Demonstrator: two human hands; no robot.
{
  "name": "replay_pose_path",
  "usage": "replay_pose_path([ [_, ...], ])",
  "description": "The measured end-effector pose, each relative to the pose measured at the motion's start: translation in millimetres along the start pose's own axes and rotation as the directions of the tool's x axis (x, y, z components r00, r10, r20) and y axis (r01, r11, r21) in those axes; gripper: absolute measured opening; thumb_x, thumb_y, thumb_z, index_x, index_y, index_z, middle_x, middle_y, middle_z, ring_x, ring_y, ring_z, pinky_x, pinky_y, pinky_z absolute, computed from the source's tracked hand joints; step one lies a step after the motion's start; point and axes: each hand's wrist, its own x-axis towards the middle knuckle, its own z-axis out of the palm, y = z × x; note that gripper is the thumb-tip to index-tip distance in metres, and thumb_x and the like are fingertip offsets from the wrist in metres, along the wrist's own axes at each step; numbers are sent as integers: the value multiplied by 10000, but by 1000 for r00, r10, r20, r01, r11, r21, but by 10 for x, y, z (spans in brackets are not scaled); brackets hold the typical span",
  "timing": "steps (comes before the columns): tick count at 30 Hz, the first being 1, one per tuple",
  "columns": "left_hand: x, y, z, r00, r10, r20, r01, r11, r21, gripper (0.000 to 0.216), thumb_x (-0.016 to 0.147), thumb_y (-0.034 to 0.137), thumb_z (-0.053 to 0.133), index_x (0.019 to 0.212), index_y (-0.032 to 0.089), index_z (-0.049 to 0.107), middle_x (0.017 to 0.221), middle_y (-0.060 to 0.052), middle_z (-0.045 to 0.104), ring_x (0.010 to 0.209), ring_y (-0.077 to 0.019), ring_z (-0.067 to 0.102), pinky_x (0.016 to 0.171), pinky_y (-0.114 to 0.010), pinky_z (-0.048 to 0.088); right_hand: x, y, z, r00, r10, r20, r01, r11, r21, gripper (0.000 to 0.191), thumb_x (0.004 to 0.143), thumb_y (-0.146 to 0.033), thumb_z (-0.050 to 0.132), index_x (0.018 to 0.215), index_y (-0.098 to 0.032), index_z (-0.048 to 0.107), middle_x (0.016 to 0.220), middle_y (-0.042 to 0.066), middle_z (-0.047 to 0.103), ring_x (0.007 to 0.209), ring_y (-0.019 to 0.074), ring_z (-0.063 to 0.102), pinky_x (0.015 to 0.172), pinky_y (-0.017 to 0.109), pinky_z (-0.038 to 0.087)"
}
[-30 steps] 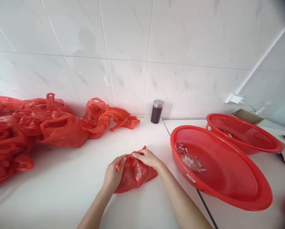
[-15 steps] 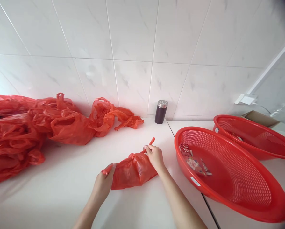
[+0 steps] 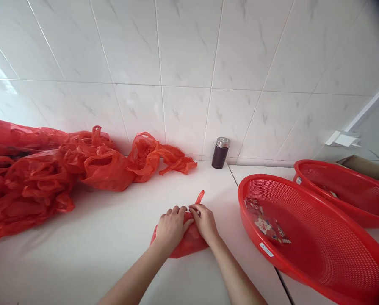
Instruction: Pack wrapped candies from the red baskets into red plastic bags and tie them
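Note:
A folded red plastic bag lies on the white table, bulging with contents I cannot make out through the film. My left hand covers its left side from above, thumb and fingers closing on the gathered film near the top. Beside it, my right hand pinches the bag's top edge between thumb and forefinger. A twisted end of the bag sticks up beyond the right fingers. The fingertips of both hands nearly meet, and they partly hide the film between them.
A heap of red plastic bags fills the table's left side along the tiled wall. At the back stands a dark flask with a silver lid. On the right are a large red basket holding small printed packets and a second red basket.
My left hand has moved from the bag's left end onto its top, close to my right hand. The right hand still pinches the top. The view has shifted slightly left.

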Motion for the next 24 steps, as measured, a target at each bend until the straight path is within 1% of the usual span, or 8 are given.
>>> replay_pose_path([
  [5, 17, -14, -50, 999, -1, 33, 0, 999, 35, 270, 944, 369, 401, 1000, 192, 596, 967, -94, 673, 845, -273, 654, 676, -367, 473, 10, 32, 12, 1000, 8, -8, -8, 1000, 15, 249, 888, -334, 488, 920, -218, 706, 955, 38, 713, 835, 188, 643, 768, 293, 478],
  [10, 4, -21, -41, 999, -4, 41, 3, 999, 37, 294, 953, 391, 374, 925, 192, 588, 894, -77, 689, 794, -260, 665, 652, -352, 463, -2, 7, -19, 1000, 22, -12, -22, 1000, 17, 306, 908, -375, 459, 755, -211, 666, 766, 19, 689, 709, 181, 608, 666, 275, 446],
  [12, -1, -32, -32, 999, -2, 43, 1, 999, 35, 302, 957, 390, 360, 910, 193, 584, 876, -74, 691, 775, -258, 667, 645, -351, 459, -1, -3, -30, 1000, 24, -16, -24, 1000, 15, 312, 909, -380, 459, 730, -210, 650, 743, 18, 681, 695, 181, 598, 652, 272, 437],
  [18, -12, -56, -53, 997, 14, 81, -16, 1000, 23, 237, 938, 350, 394, 903, 199, 574, 869, -70, 698, 761, -263, 672, 628, -348, 455, -5, -33, -56, 999, 10, -38, -9, 1000, 26, 302, 919, -394, 464, 815, -206, 677, 828, 39, 703, 764, 194, 617, 703, 279, 449],
  [24, -3, -46, -71, 994, 18, 106, -20, 1000, 13, 210, 927, 343, 417, 916, 199, 569, 854, -74, 697, 771, -271, 677, 654, -357, 463, 8, -17, -81, 998, 18, -59, -16, 999, 42, 308, 921, -407, 472, 907, -201, 700, 925, 61, 719, 856, 210, 639, 773, 298, 469],
])
